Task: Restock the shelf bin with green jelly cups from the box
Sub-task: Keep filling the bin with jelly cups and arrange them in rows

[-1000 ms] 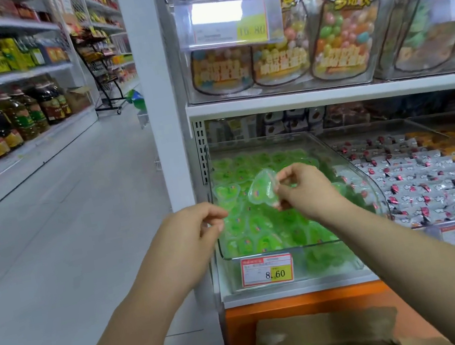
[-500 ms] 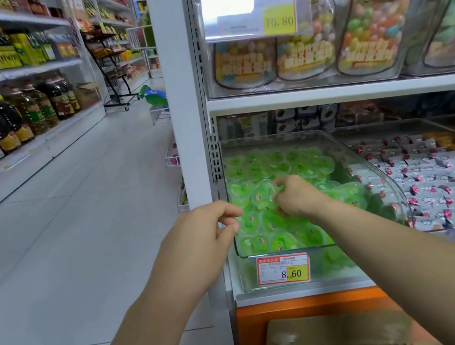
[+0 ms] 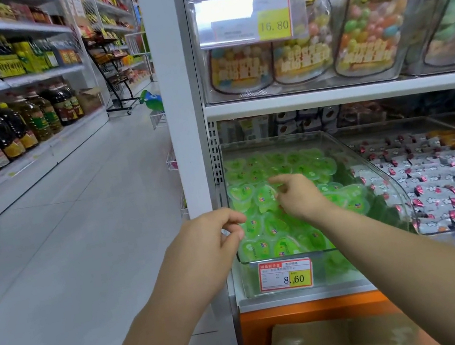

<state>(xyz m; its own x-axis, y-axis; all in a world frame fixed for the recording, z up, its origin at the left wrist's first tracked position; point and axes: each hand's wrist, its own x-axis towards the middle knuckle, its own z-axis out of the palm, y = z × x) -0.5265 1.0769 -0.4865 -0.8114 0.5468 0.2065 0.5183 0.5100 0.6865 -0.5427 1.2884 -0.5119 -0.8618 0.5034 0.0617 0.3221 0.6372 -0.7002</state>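
A clear plastic shelf bin (image 3: 368, 159) on the lower shelf is filled with several green jelly cups (image 3: 266, 244). My right hand (image 3: 297, 198) reaches over the cups in the middle of the bin. Its index finger is stretched out, and its fingertips sit just beside a tilted green cup (image 3: 264, 197) lying on the pile. My left hand (image 3: 210, 236) hovers by the bin's front left corner with fingers loosely curled and nothing in it. The brown cardboard box (image 3: 326, 343) sits below the shelf at the bottom edge, its contents hidden.
A price tag (image 3: 285, 274) reading 8.60 hangs on the bin's front. To the right is a bin of silver wrapped sweets (image 3: 451, 187). Candy bags (image 3: 370, 25) hang on the shelf above. A white upright (image 3: 180, 119) borders the bin's left side, and the aisle floor (image 3: 80, 243) lies left.
My right hand carried the green cup down from above the bin onto the pile, and its fingers have loosened from it. The left hand stayed at the bin's corner.
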